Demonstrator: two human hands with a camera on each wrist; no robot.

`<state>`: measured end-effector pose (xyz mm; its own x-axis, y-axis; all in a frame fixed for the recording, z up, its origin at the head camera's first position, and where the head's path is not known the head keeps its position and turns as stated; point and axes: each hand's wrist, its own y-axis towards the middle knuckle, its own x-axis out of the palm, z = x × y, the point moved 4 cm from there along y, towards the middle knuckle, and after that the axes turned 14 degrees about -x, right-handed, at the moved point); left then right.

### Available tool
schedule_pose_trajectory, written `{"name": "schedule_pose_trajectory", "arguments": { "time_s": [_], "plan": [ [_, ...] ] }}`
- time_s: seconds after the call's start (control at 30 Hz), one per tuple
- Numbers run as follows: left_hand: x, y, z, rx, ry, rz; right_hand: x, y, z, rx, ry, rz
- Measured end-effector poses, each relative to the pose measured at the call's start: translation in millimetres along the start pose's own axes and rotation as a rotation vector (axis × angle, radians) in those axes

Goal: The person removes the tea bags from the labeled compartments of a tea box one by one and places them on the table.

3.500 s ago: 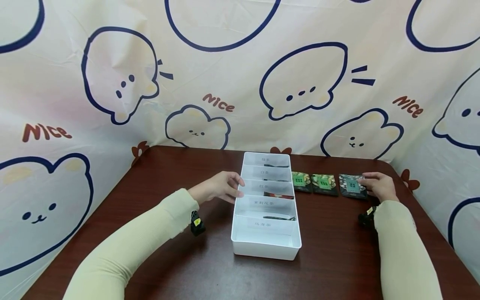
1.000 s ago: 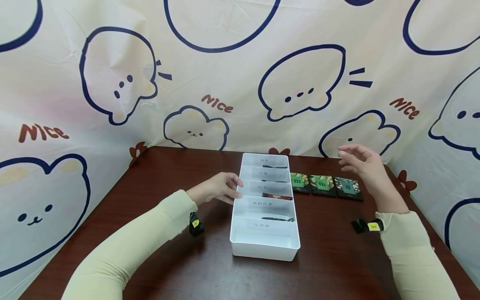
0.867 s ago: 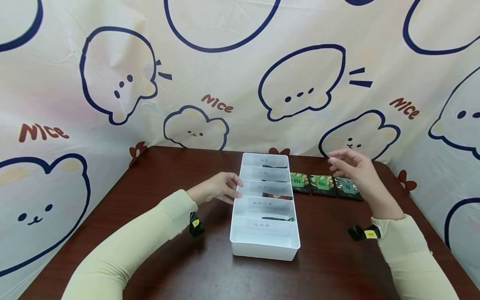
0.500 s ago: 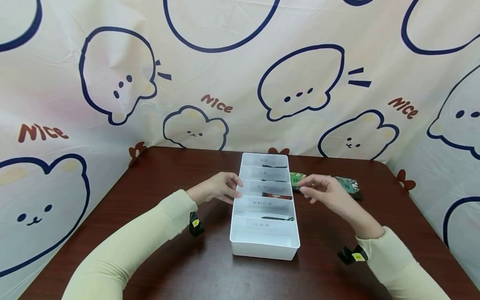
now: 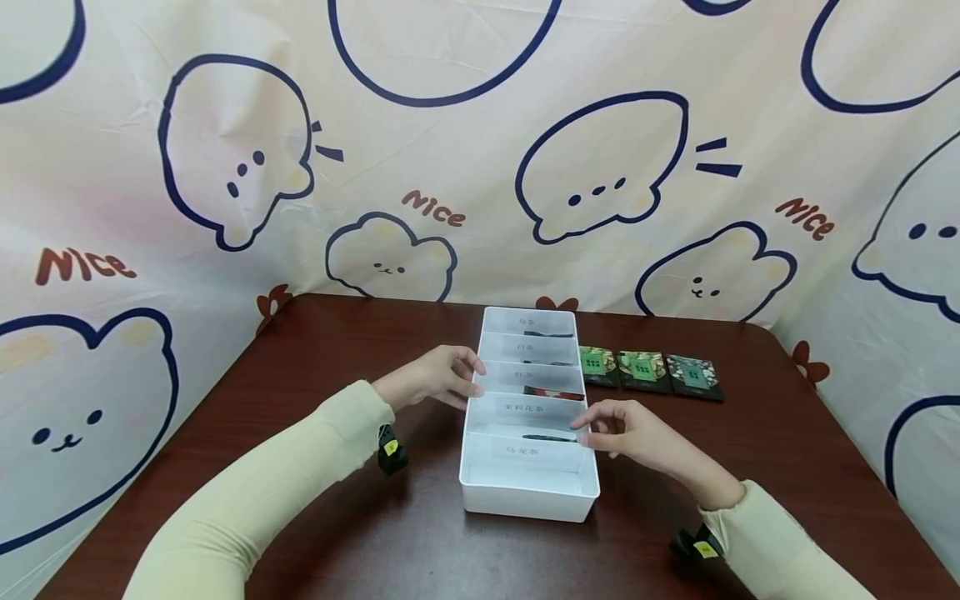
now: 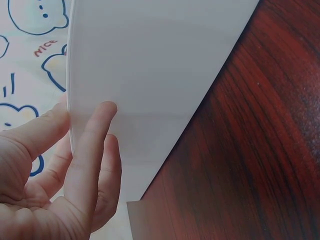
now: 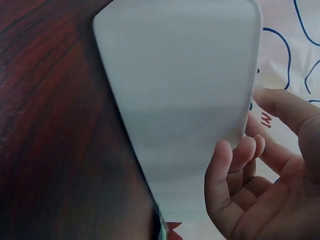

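A long white divided box (image 5: 528, 500) stands mid-table, with Chinese labels on its compartments and thin sachets upright in several of them; the nearest compartment holds none. My left hand (image 5: 433, 375) holds the box's left rim. The left wrist view has that hand's fingers (image 6: 92, 145) on either side of the wall. Over the right rim, my right hand (image 5: 630, 433) has thumb and forefinger beside the dark sachet (image 5: 546, 437) in the second-nearest compartment. Its fingers (image 7: 218, 170) are loosely bent in the right wrist view, with some behind the rim and others outside the wall.
To the right of the box, three flat tea sachets lie in a row: a green one (image 5: 597, 365), another green one (image 5: 643, 370) and a dark teal one (image 5: 695, 377). The brown table (image 5: 360, 525) ends at a patterned backdrop (image 5: 480, 158).
My right hand has left the teal sachet at the far right, risen, then swung left and down to the box's right rim. The left hand stays at the left rim.
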<state>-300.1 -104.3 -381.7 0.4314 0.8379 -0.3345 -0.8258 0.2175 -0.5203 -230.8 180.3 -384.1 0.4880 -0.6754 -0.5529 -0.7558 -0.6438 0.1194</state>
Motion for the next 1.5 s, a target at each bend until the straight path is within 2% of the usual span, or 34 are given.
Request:
{"name": "schedule_pose_trajectory", "arguments": {
  "time_s": [0.27, 0.5, 0.9, 1.1, 1.33, 1.5],
  "plan": [
    [0.0, -0.1, -0.3, 0.001, -0.002, 0.004, 3, 1.2, -2, 0.037, -0.042, -0.061],
    [0.7, 0.5, -0.7, 0.008, -0.014, -0.003, 5, 3.4, -6, 0.018, -0.103, -0.087],
    [-1.2, -0.5, 0.4, 0.004, 0.019, 0.000, 5, 2.0, -18, -0.073, -0.318, 0.031],
    [-0.1, -0.6, 0.8, 0.002, 0.021, 0.002, 3, 2.3, -25, -0.079, -0.384, 0.046],
    [1.2, 0.2, 1.2, 0.006, -0.002, -0.002, -6, 0.8, -34, -0.134, -0.326, 0.015],
    [1.3, -0.2, 0.8, 0.007, -0.004, -0.003, -14, 0.0, -41, -0.119, -0.189, 0.064]
  ]
}}
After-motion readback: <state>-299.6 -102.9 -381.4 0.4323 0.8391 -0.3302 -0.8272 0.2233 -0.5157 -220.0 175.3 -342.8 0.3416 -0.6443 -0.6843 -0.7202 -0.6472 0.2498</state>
